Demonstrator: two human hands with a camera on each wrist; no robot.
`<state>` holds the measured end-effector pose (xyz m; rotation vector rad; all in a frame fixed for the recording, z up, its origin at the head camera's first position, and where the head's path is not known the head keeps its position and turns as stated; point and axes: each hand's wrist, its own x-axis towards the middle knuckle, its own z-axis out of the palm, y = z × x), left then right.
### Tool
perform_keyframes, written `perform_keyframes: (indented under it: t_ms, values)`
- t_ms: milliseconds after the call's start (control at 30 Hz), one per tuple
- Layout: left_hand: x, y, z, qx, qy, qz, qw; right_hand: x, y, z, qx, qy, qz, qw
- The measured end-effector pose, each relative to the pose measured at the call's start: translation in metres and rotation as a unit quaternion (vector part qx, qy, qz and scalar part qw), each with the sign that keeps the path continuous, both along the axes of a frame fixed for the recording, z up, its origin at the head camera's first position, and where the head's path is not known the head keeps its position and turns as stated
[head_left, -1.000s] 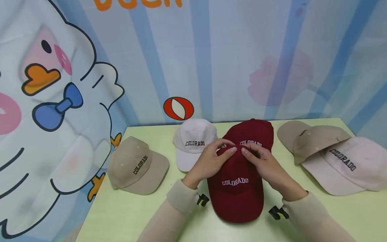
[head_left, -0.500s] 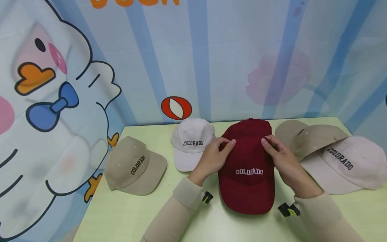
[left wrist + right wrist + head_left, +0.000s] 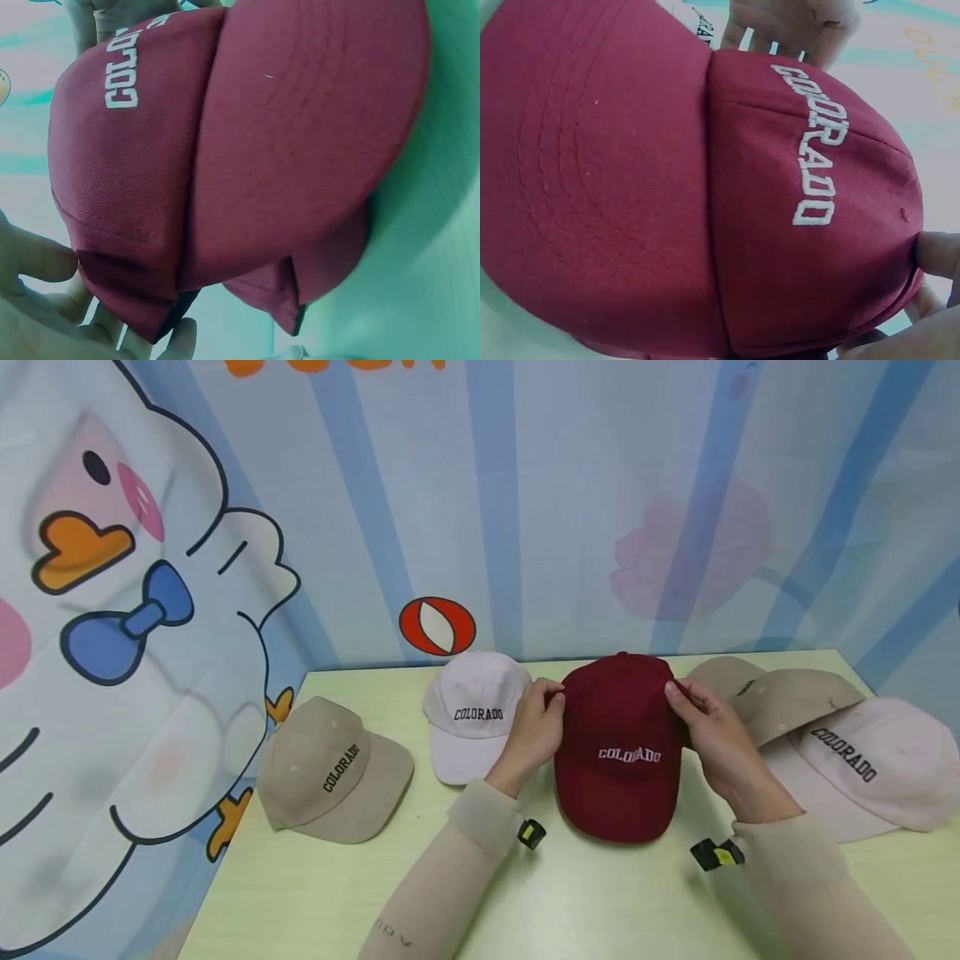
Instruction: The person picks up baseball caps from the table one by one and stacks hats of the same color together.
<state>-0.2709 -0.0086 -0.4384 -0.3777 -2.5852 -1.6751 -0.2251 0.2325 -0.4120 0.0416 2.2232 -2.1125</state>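
A dark red baseball cap [image 3: 617, 718] with white COLORADO lettering is held between both hands, its brim pointing toward me. My left hand [image 3: 534, 727] grips the left side of its crown; my right hand [image 3: 716, 739] pinches the right side between thumb and fingers. Beneath it in the left wrist view shows a second red cap [image 3: 330, 262], mostly covered. The right wrist view shows the held cap's lettered front [image 3: 817, 277] and stitched brim close up, with the right thumb at the crown's edge.
A white cap [image 3: 478, 710] stands left of the red ones, a beige cap [image 3: 330, 772] farther left. At the right, another beige cap [image 3: 806, 702] overlaps a second white cap [image 3: 892, 768]. Behind the pale green table [image 3: 600, 910] hangs a cartoon-printed backdrop [image 3: 570, 510].
My hands have spread apart along the crown of the held red cap. That cap has moved right and back, over the rear red cap, whose lettering is now covered.
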Motion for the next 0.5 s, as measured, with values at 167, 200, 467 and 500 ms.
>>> perform_keyframes:
  t_ms: [167,200,467,500]
  values:
    - [-0.007,0.009,-0.002,0.026,-0.014,0.007,0.9995,-0.012,0.004,0.001,-0.007,-0.017,-0.017,0.9997]
    - [-0.009,0.01,-0.003,0.032,-0.018,0.009,0.9993,-0.014,0.005,0.001,-0.005,-0.02,-0.021,0.9996]
    - [-0.015,0.019,-0.014,0.039,-0.045,0.023,0.998,-0.032,0.005,-0.006,0.023,-0.038,-0.06,0.9972]
    - [-0.016,0.019,-0.016,0.035,-0.045,0.022,0.9981,-0.034,0.005,-0.007,0.027,-0.039,-0.065,0.9967]
